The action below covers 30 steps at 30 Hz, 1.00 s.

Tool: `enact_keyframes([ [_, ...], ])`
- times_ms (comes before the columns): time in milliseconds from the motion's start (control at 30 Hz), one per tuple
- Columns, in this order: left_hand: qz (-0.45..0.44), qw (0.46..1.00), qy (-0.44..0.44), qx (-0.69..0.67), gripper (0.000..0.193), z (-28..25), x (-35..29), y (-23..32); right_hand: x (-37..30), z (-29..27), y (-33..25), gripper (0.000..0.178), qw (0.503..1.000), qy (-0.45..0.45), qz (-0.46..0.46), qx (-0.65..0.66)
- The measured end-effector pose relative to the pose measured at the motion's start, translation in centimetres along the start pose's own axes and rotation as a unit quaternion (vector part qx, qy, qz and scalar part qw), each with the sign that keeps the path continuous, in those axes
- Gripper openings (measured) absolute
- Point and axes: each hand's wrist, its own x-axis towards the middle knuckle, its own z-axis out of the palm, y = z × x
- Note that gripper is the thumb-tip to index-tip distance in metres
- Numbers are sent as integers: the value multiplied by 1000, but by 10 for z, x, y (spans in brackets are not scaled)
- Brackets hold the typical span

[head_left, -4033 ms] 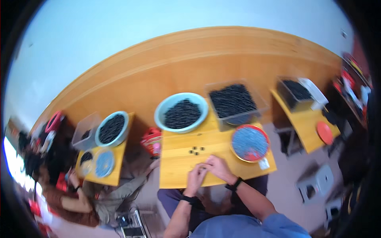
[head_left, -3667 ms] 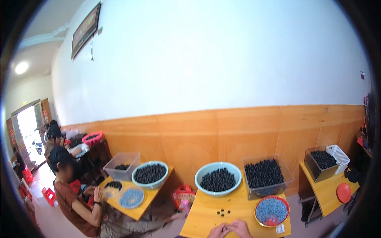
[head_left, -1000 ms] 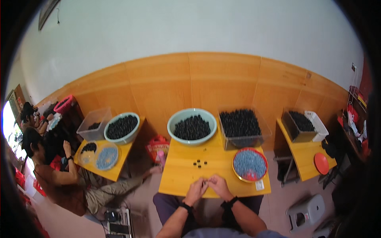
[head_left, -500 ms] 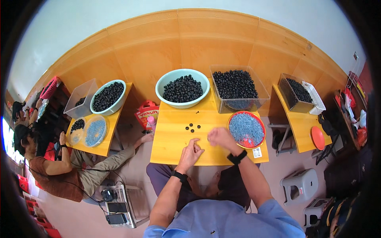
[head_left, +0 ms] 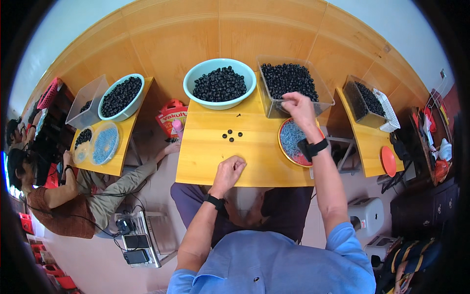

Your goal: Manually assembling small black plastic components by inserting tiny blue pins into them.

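Observation:
My right hand (head_left: 297,107) is over the front wall of a clear plastic bin (head_left: 320,109) filled with small black round parts (head_left: 288,81). Its thumb and fingers are drawn together; whatever may be between them is too small to make out. My left hand (head_left: 230,172) is near the front edge of the yellow table (head_left: 203,159), fingers curled in, their contents hidden. Several black round parts (head_left: 231,139) lie loose mid-table, with a small dark screw-like piece (head_left: 238,115) beyond them. Under my right wrist sits a red-rimmed bowl (head_left: 299,160) of small bluish metal pieces (head_left: 292,137).
A pale green basin (head_left: 220,104) of black parts stands at the table's back left. To the left, a co-worker (head_left: 58,206) sits at another yellow table (head_left: 128,147). A side table (head_left: 364,152) with a bin stands right, above a grey stool (head_left: 366,215).
My right hand has moved forward from mid-table to the clear bin's front edge. My left hand has curled its fingers further. The whole view has shifted slightly.

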Motion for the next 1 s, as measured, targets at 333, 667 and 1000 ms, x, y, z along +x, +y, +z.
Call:
enact_keyframes([
  [333,-9,1000,-8,19,11,-3,-1,3,93,-48,55,52,965,-62,40,-252],
  [667,-14,1000,8,3,13,-3,-4,1,125,0,46,53,855,-353,331,-186],
  [1000,-32,999,-8,8,10,-3,-2,8,140,39,37,96,862,-412,197,-219],
])
